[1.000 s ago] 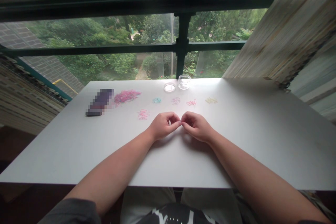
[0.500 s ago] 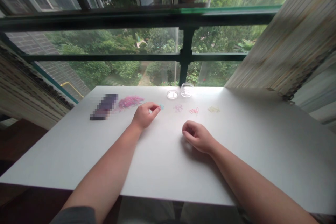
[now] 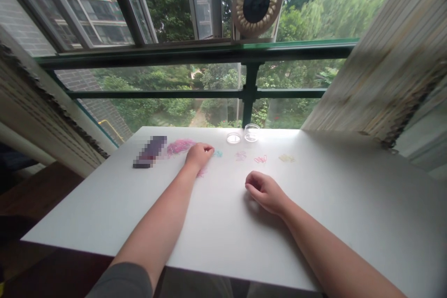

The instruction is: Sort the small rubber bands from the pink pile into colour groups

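1. The left arm reaches from the near left toward the far middle of the table [image 3: 216,223], and its hand [image 3: 199,156] is palm down with the fingers curled.
2. Thumb and fingers of that hand bend toward each other at the left edge of the blue bands [image 3: 218,154]; I cannot tell whether they pinch or touch one.
3. The left wrist partly covers the near pink bands [image 3: 201,173], and the big pink heap [image 3: 179,146] lies just beyond the hand, to the left.
4. The right arm comes in from the near right, and its hand [image 3: 264,191] is turned inward, low over the table.
5. Its fingers are loosely curled, the thumb close to the forefinger; whether the tips meet or hold anything cannot be told.
6. Farther off, beyond the right hand, lie the purple bands [image 3: 240,155], the red bands [image 3: 260,159] and, to the right, the yellow bands [image 3: 287,158].
7. At the far edge, a clear lid [image 3: 233,138] lies left of a clear tub [image 3: 252,133].
8. A blurred dark object [image 3: 151,151] lies left of the heap.
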`<state>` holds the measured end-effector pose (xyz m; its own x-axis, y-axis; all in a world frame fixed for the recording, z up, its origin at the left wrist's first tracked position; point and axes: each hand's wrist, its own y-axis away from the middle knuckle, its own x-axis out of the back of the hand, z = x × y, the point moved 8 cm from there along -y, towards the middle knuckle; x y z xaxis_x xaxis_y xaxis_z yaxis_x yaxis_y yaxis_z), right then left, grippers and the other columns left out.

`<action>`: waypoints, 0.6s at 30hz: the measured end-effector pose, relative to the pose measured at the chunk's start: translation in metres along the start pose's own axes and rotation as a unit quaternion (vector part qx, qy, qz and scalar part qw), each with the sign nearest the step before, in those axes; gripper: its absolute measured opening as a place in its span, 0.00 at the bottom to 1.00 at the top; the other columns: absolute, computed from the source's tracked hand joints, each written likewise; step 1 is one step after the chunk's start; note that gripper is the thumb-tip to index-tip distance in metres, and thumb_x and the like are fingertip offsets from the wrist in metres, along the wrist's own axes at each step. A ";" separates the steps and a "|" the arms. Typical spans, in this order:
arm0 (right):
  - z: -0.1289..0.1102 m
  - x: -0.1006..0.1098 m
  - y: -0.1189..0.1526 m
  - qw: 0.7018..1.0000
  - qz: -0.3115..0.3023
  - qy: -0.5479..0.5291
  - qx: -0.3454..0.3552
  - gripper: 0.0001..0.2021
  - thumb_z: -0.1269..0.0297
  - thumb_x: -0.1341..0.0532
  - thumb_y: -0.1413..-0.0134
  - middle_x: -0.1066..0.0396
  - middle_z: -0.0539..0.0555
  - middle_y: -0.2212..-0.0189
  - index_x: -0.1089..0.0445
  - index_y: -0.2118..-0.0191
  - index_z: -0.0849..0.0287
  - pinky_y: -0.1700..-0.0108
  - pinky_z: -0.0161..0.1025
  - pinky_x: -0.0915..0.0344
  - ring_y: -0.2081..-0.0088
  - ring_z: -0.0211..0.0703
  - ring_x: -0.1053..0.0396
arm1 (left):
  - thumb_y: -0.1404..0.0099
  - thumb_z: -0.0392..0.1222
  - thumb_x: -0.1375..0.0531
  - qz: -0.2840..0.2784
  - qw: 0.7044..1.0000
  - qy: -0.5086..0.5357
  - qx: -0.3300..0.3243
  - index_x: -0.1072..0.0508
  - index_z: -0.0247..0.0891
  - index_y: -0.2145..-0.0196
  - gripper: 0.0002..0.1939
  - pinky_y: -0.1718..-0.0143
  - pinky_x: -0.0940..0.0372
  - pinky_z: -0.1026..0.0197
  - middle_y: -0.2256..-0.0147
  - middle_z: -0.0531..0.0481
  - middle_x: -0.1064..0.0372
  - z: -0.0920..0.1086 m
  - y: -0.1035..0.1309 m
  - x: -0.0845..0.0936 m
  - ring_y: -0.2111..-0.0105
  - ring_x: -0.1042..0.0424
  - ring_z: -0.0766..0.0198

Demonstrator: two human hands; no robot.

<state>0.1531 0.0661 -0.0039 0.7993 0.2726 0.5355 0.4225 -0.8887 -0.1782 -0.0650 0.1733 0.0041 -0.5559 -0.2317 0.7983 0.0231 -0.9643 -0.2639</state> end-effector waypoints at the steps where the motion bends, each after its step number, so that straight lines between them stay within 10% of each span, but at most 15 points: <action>1: 0.000 0.000 0.000 1.000 0.002 0.000 0.001 0.03 0.68 0.46 0.49 0.38 0.47 0.78 0.39 0.72 0.58 0.73 0.33 0.44 0.76 0.35 0.42 | 0.44 0.45 0.43 -0.005 1.000 -0.004 0.001 0.22 0.40 0.66 0.12 0.62 0.38 0.61 0.65 0.46 0.24 0.001 -0.003 -0.001 0.65 0.29 0.58; 18: -0.002 0.001 -0.001 1.000 -0.004 0.005 0.008 0.03 0.68 0.46 0.51 0.38 0.47 0.79 0.39 0.73 0.59 0.74 0.32 0.45 0.77 0.33 0.43 | 0.47 0.42 0.40 -0.040 0.997 -0.068 0.008 0.22 0.40 0.63 0.13 0.61 0.37 0.63 0.64 0.48 0.24 0.007 -0.019 0.007 0.64 0.28 0.59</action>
<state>0.1527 0.0661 -0.0014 0.7921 0.2761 0.5443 0.4351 -0.8809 -0.1864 -0.0638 0.1887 0.0186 -0.4381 -0.1678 0.8831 -0.0024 -0.9822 -0.1878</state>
